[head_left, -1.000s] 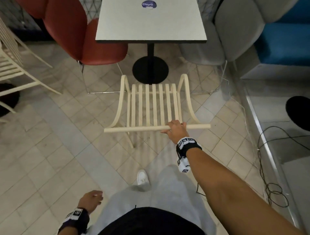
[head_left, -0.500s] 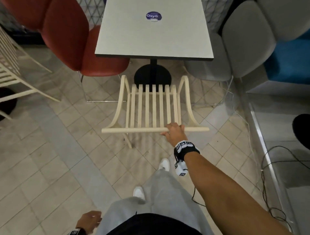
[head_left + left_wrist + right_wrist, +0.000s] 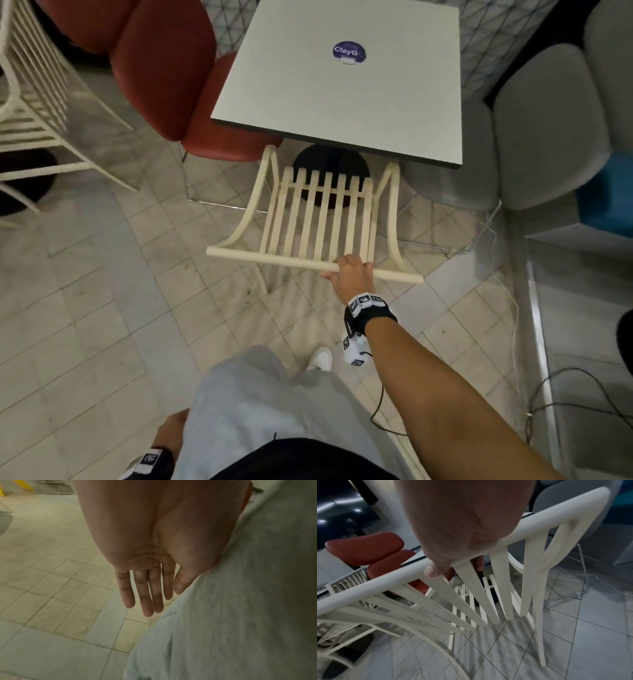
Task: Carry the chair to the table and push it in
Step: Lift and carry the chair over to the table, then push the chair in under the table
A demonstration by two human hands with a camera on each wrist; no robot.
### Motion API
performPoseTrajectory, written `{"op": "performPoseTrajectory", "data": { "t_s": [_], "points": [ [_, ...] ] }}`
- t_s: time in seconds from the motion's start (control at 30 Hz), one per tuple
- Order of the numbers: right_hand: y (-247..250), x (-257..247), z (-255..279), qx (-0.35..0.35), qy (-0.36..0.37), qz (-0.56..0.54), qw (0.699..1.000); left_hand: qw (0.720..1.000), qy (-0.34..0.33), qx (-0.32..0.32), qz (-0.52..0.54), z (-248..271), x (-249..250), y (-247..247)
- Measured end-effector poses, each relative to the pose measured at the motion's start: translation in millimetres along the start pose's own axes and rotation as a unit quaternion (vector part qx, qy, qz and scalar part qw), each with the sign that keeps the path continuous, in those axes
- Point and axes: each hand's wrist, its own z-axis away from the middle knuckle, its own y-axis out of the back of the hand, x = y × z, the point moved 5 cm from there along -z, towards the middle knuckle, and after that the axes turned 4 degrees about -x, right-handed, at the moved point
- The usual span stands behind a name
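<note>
A cream slatted chair stands in front of the grey square table, its front edge just under the table's near edge. My right hand grips the chair's top back rail, right of its middle, thumb and fingers curled round it. In the right wrist view my right hand wraps the rail above the back slats. My left hand hangs beside my grey trouser leg with straight fingers and holds nothing. In the head view my left hand is mostly hidden behind my leg.
A red upholstered chair stands left of the table, grey chairs on its right. The table's black round base shows through the chair's seat slats. Another cream slatted chair is at far left. Cables lie on the tiled floor at right.
I have stepped closer and the chair has moved forward, its front now reaching under the table edge. My right hand keeps its grip on the rail; my left hand has dropped behind my leg.
</note>
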Motion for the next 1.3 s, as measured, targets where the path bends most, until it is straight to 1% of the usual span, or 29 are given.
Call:
{"op": "performPoseTrajectory", "data": {
  "t_s": [0.07,0.17,0.2,0.23,0.27,0.3,0.37,0.4,0.43,0.47,0.5,0.57,0.63,0.67,0.7,0.77,0.83,0.93,1.17,1.3],
  "points": [
    [0,1,-2,0.003,0.010,0.004,1.000,0.999,-0.025,0.010,-0.029,2,16,5],
    [-2,2,-1,0.016,0.020,0.008,1.000,0.995,-0.070,0.032,-0.067,-6,45,36],
    [-3,2,0,0.017,0.021,0.005,1.000,0.993,-0.088,0.051,-0.055,-10,57,49],
    [-4,2,-1,0.018,0.022,-0.001,1.000,0.989,-0.111,0.088,-0.033,-12,71,67],
    [-4,2,0,0.020,0.023,-0.004,1.000,0.979,-0.148,0.142,-0.015,-13,91,90],
    [-4,2,0,0.019,0.023,-0.006,1.000,0.959,-0.195,0.205,-0.009,-12,115,114],
    [-4,2,1,0.007,0.031,-0.015,0.999,0.901,-0.296,0.316,-0.030,-5,168,156],
    [-5,4,2,0.002,0.037,-0.022,0.999,0.872,-0.343,0.346,-0.047,-3,194,171],
    [-4,6,2,0.001,0.043,-0.032,0.999,0.851,-0.378,0.357,-0.068,-3,220,182],
    [-4,7,3,0.000,0.046,-0.041,0.998,0.841,-0.400,0.354,-0.091,-6,243,191],
    [-2,7,2,0.001,0.047,-0.046,0.998,0.839,-0.409,0.337,-0.124,-14,263,196],
    [-2,7,3,0.008,0.042,-0.046,0.998,0.841,-0.425,0.271,-0.196,-35,293,195],
    [-4,7,4,0.020,0.037,-0.049,0.998,0.844,-0.453,0.188,-0.217,-55,311,190],
    [-4,7,4,0.024,0.034,-0.049,0.998,0.843,-0.464,0.155,-0.223,-62,316,186],
    [-4,8,4,0.027,0.029,-0.048,0.998,0.837,-0.475,0.136,-0.233,-66,320,184],
    [-4,9,4,0.031,0.021,-0.043,0.998,0.820,-0.495,0.130,-0.256,-73,322,181],
    [-4,8,5,0.035,0.021,-0.042,0.998,0.812,-0.509,0.134,-0.252,-78,318,180],
    [-1,11,1,0.044,0.021,-0.048,0.998,0.805,-0.527,0.140,-0.234,-84,320,180],
    [16,30,-26,0.046,0.028,-0.038,0.998,0.796,-0.541,0.157,-0.222,-87,354,187],
    [21,47,-31,0.052,0.030,-0.026,0.998,0.791,-0.544,0.196,-0.198,-80,367,177]
  ]
}}
